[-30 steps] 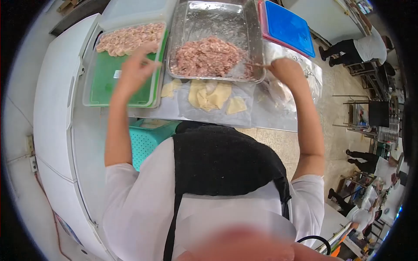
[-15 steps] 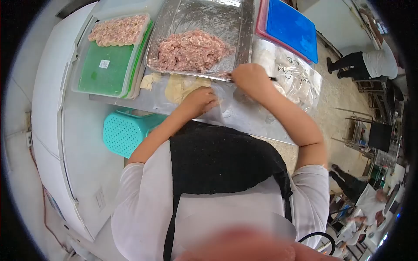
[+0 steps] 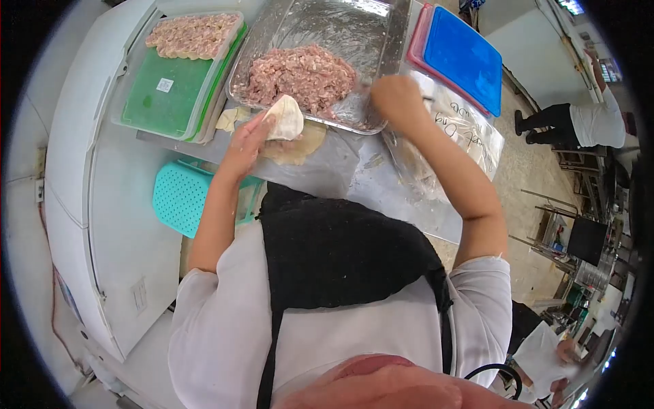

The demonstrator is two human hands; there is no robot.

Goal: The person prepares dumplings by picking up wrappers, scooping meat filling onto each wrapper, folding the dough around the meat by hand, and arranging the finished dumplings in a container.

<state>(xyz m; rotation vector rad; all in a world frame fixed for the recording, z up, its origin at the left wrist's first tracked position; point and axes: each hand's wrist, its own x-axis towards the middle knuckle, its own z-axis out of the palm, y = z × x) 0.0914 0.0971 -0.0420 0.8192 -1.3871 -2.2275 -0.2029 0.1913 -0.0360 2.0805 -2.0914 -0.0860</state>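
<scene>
My left hand is raised over the near edge of the metal tray, its fingers pinching a pale round dough wrapper. More flat wrappers lie on the table below it. Minced meat is heaped in the metal tray. At the tray's right side is my right hand, closed and slightly blurred. A small dark end shows behind this fist, but what it grips is mostly hidden.
At left stand green-lidded plastic containers with rows of filled pieces on top. Blue and pink lids and a marked plastic bag lie at right. A turquoise basket sits below the table edge. Other people stand at far right.
My left hand has lifted from the wrappers on the table and moved left, now with one wrapper in it. My right hand has shifted slightly up along the tray's right side.
</scene>
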